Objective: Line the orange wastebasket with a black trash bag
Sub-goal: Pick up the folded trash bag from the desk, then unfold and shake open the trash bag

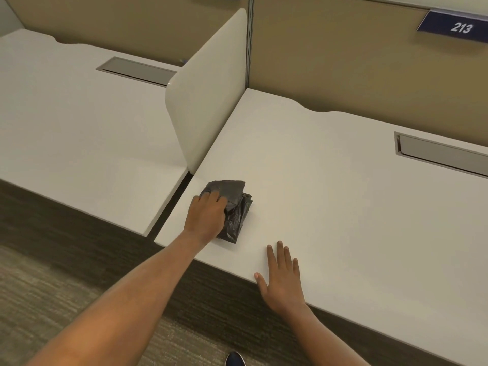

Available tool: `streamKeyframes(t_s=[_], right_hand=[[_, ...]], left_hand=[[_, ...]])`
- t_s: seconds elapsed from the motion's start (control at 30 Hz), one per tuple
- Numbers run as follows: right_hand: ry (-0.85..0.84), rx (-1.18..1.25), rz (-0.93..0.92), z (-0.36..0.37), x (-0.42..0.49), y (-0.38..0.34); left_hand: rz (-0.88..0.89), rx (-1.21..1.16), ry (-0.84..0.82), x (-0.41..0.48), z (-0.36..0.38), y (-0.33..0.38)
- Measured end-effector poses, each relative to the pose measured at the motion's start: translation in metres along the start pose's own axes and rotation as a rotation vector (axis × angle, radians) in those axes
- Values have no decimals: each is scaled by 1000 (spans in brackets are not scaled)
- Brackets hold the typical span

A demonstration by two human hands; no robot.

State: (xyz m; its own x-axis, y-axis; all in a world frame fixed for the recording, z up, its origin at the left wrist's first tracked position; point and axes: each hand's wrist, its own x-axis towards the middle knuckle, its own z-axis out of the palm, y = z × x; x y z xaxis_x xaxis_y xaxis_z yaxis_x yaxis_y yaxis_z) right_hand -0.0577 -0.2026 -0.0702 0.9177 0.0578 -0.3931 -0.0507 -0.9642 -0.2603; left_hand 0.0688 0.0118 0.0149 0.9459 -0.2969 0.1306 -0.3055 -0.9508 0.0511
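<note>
A folded black trash bag (235, 204) lies on the white desk (343, 207) near its front left corner. My left hand (204, 216) rests on the bag's left side, fingers curled over it. My right hand (282, 278) lies flat and open on the desk's front edge, to the right of the bag and apart from it. No orange wastebasket is in view.
A cream divider panel (206, 96) stands between this desk and a second white desk (66, 128) on the left. Each desk has a grey cable hatch (443, 154). A blue sign reading 213 (456, 26) hangs at the back right. Dark carpet (52, 273) lies below, with a shoe tip (234, 359).
</note>
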Motion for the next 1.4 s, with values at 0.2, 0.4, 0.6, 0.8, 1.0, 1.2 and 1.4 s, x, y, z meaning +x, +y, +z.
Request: streamKeyframes(t_s=[0.2,0.4,0.6,0.8,1.0,1.2,1.4], right_hand=[[-22,16,6,-5,-1,-1],[-2,145,62,-15,3,-9],[214,521,102,-71,10,-41],[378,1122,60,-164,-1,-77],[86,1895,108,-210,-33,-56],[83,1872,309,-188,-75,-29],[-33,1858,242,-181,-142,-2]], left_hand=[[-29,-101,115,26,-34,-7],[-61,-224,218,38,-58,-4],[-17,-350,241,36,-90,21],[35,-551,305,20,-129,61],[186,-523,337,-21,-139,112],[210,-651,277,-87,-116,152],[-298,-1038,268,-145,-112,165]])
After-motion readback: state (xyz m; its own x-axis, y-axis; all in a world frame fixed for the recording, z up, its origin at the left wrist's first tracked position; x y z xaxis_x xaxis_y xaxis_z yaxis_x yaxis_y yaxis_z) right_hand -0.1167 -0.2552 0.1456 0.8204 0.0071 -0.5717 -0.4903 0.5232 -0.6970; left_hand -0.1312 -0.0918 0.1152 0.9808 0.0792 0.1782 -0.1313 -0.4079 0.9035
